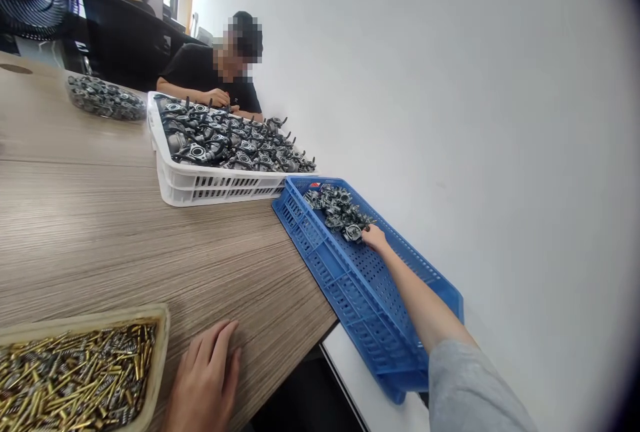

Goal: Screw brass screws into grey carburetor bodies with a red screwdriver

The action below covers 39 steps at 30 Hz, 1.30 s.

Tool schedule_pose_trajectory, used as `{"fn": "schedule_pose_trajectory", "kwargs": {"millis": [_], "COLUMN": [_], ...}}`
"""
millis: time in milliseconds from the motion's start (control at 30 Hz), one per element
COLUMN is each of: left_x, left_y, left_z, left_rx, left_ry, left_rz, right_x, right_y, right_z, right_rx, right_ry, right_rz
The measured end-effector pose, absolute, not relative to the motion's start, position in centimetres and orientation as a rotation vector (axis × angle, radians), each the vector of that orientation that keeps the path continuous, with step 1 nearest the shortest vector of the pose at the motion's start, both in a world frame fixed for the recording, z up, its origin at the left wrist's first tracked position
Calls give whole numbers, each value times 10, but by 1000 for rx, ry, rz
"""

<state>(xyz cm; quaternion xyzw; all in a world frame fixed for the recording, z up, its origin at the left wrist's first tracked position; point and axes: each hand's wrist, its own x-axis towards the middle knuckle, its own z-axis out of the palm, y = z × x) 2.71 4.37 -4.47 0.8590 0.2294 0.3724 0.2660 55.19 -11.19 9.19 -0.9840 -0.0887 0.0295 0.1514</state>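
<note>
I have the right hand [375, 239] inside the blue crate [345, 292], its fingers at a metal part [353, 233] on the near edge of the crate's heap [333, 202]; from my screen I cannot tell whether they grip it. Left of the crate, the left hand [203, 369] lies released on the table [240, 252], beside a tray [161, 345].

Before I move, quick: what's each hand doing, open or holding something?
Left hand: open, palm down on the table.
Right hand: at a metal part in the blue crate; whether it's gripped cannot be told.
</note>
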Motion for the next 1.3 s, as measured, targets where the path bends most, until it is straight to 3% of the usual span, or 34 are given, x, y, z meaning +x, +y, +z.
{"fn": "schedule_pose_trajectory", "kwargs": {"millis": [467, 733, 1100, 1300], "left_x": [26, 26, 26, 22], "left_y": [45, 44, 52, 50], "left_z": [-45, -38, -34, -20], "left_rx": [2417, 2387, 2198, 1977], "left_ry": [613, 647, 589, 565], "left_rz": [983, 934, 964, 994], "right_x": [564, 536, 400, 301], "right_y": [-107, -112, -90, -70], "right_z": [72, 103, 181, 167], "right_rx": [-3054, -2946, -2447, -2164], "right_ry": [-434, -632, -1091, -1289], "right_rz": [-18, -95, -172, -1]}}
